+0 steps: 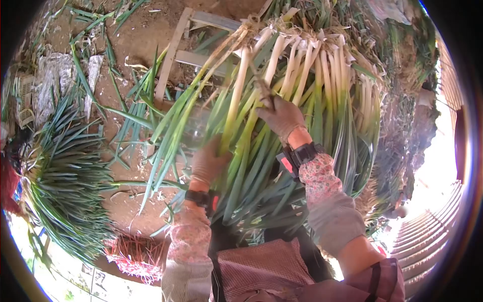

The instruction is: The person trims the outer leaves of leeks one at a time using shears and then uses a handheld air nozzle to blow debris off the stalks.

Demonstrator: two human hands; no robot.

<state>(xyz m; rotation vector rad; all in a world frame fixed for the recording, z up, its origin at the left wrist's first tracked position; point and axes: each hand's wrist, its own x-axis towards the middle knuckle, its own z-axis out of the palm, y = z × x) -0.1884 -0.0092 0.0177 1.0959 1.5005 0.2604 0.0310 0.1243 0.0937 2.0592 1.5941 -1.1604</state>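
Note:
Long green onions [302, 75] with white stems and green leaves lie in a thick layer in front of me, root ends away from me. My left hand [208, 160], gloved and a little blurred, is closed around a green onion [235, 100] where its stem turns green. My right hand [285, 118], also gloved, is above the layer with its fingers pinched on a brownish dry strip [261, 83]. Leaves pass beneath both wrists, and the left fingertips are partly hidden.
At the left lies a large bundle of green onions [70, 176]. Red and white strips [136, 256] are heaped below it. A wooden frame [173, 55] rests on the soil behind, among scattered leaves. Plastic sheeting [55, 75] lies at the upper left, and corrugated sheet [422, 241] stands at the right.

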